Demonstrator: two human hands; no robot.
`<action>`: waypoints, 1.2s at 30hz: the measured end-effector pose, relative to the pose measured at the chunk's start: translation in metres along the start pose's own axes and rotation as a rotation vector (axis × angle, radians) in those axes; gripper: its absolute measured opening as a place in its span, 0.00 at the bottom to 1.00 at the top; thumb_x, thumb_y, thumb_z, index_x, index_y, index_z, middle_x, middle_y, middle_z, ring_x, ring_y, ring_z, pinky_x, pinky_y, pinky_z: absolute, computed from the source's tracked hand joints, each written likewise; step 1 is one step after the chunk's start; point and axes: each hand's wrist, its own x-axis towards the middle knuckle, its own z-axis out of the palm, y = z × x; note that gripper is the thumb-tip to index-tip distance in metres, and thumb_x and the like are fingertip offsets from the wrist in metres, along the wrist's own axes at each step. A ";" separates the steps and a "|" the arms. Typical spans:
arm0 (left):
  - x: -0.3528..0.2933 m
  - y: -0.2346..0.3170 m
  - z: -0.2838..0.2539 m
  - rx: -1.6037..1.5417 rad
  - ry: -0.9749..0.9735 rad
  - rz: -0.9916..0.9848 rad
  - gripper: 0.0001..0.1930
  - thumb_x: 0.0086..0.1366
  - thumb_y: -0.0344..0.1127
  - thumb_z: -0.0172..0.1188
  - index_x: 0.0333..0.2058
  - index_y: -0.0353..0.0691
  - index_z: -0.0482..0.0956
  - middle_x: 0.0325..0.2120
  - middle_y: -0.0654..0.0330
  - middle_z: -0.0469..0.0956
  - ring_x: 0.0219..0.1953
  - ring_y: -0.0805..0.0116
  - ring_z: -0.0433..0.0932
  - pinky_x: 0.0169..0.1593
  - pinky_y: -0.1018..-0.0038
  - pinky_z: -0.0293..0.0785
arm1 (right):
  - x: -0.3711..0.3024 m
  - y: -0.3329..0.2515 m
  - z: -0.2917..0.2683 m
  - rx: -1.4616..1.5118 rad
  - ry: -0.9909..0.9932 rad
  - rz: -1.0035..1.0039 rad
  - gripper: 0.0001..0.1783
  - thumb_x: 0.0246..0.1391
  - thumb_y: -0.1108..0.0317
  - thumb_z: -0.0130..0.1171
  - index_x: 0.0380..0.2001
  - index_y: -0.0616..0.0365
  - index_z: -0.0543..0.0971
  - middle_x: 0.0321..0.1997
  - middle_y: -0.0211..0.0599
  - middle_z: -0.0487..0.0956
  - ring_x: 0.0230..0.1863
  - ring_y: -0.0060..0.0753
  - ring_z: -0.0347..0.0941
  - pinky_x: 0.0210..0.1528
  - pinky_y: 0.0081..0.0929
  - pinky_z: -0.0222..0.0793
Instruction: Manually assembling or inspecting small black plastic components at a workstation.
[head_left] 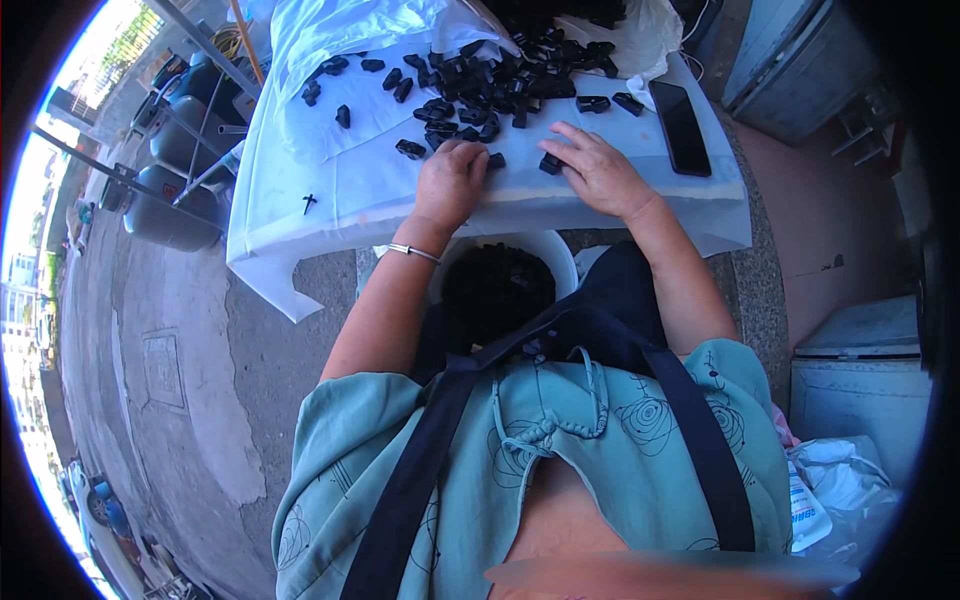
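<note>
Head view: here's a small black piece (550,163) at the bench's (370,190) near side, pinched at the right hand's (600,175) fingertips, the other fingers reaching loosely past it. The left hand (453,182) bends downward, fingers bunched; can't tell whether they grip anything, with another black piece (496,160) right beside them. Beyond, chunky, hard-looking black parts (500,80) heap up on wrinkled white sheeting, a flat phone (683,128) to the right. Below, a round white bucket (567,262) of dark pieces; grey, patchy ground (200,350) at left.
</note>
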 end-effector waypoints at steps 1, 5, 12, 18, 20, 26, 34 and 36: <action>0.001 0.001 -0.001 0.002 0.019 0.019 0.09 0.62 0.35 0.57 0.37 0.38 0.81 0.36 0.51 0.79 0.37 0.52 0.79 0.40 0.67 0.76 | 0.007 -0.005 0.000 -0.025 -0.101 0.055 0.25 0.50 0.72 0.53 0.54 0.51 0.74 0.59 0.47 0.68 0.59 0.48 0.66 0.59 0.34 0.64; -0.005 0.009 -0.008 -0.062 -0.017 -0.026 0.13 0.60 0.36 0.60 0.42 0.38 0.79 0.36 0.52 0.79 0.34 0.55 0.79 0.39 0.67 0.76 | 0.010 -0.019 -0.005 -0.109 -0.057 0.198 0.24 0.53 0.62 0.55 0.54 0.51 0.73 0.55 0.49 0.70 0.55 0.50 0.69 0.57 0.36 0.66; -0.013 0.007 -0.011 -0.096 -0.058 -0.026 0.21 0.52 0.29 0.64 0.47 0.39 0.76 0.36 0.55 0.79 0.29 0.63 0.78 0.36 0.70 0.76 | 0.028 -0.047 0.009 -0.257 -0.249 0.551 0.22 0.53 0.58 0.55 0.50 0.54 0.74 0.41 0.46 0.76 0.43 0.49 0.76 0.46 0.36 0.73; -0.012 0.008 -0.027 -0.215 -0.195 -0.093 0.31 0.50 0.26 0.65 0.55 0.42 0.68 0.34 0.57 0.80 0.23 0.68 0.76 0.31 0.72 0.75 | 0.036 -0.054 0.022 0.300 0.087 -0.015 0.21 0.50 0.76 0.57 0.50 0.57 0.75 0.46 0.46 0.77 0.46 0.48 0.75 0.50 0.37 0.71; -0.011 0.011 -0.026 -0.182 -0.179 -0.143 0.31 0.50 0.27 0.66 0.55 0.42 0.67 0.34 0.56 0.81 0.22 0.68 0.76 0.30 0.72 0.75 | 0.039 -0.053 0.030 0.283 0.013 -0.077 0.21 0.48 0.78 0.57 0.49 0.58 0.75 0.48 0.46 0.77 0.49 0.47 0.74 0.52 0.37 0.71; -0.013 0.011 -0.026 -0.179 -0.184 -0.098 0.29 0.50 0.28 0.66 0.53 0.41 0.69 0.33 0.56 0.80 0.22 0.68 0.77 0.30 0.72 0.75 | 0.028 -0.059 0.032 0.068 0.060 -0.148 0.18 0.48 0.73 0.56 0.46 0.56 0.77 0.47 0.41 0.77 0.48 0.42 0.74 0.51 0.35 0.66; 0.011 0.019 -0.035 -0.185 -0.124 -0.036 0.17 0.54 0.33 0.61 0.44 0.41 0.76 0.33 0.51 0.79 0.32 0.53 0.80 0.37 0.62 0.76 | 0.015 -0.054 0.036 0.034 0.133 -0.126 0.17 0.54 0.68 0.56 0.48 0.55 0.77 0.50 0.41 0.77 0.51 0.44 0.72 0.53 0.38 0.66; 0.034 0.022 -0.027 -0.048 -0.032 0.085 0.14 0.56 0.34 0.59 0.43 0.42 0.77 0.33 0.51 0.79 0.33 0.53 0.80 0.37 0.62 0.76 | 0.027 -0.043 0.033 0.192 0.181 -0.122 0.17 0.55 0.67 0.56 0.49 0.55 0.77 0.48 0.41 0.77 0.48 0.44 0.73 0.51 0.39 0.67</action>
